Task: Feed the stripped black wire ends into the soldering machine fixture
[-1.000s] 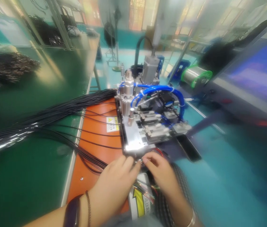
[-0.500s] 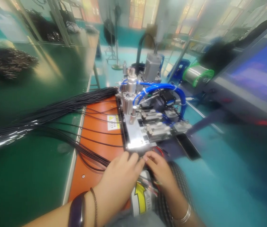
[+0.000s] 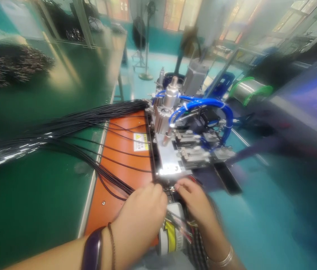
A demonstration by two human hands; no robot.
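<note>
My left hand (image 3: 147,206) is closed, knuckles up, at the near edge of a metal machine (image 3: 169,157). Whatever its fingers hold is hidden. Black cables (image 3: 116,180) run from the left to beneath this hand, and coloured wire ends (image 3: 182,227) stick out on its other side. Thumb and forefinger of my right hand (image 3: 193,197) pinch together beside a small metal part (image 3: 171,188) at the machine's front. Anything between those fingertips is too small to make out. Below the hands lies a white label with a yellow arrow (image 3: 170,235).
A thick black cable bundle (image 3: 85,116) crosses the green table (image 3: 35,202) onto the orange board (image 3: 121,146). Blue air hoses (image 3: 217,103) arch over the machine. A dark phone-like slab (image 3: 227,178) lies to the right. Behind it is a green-flanged wire spool (image 3: 250,90).
My left hand has drawn slightly back from the right fingertips, opening a gap that shows the small metal part. The right hand stays pinched there. The whole view has shifted a little.
</note>
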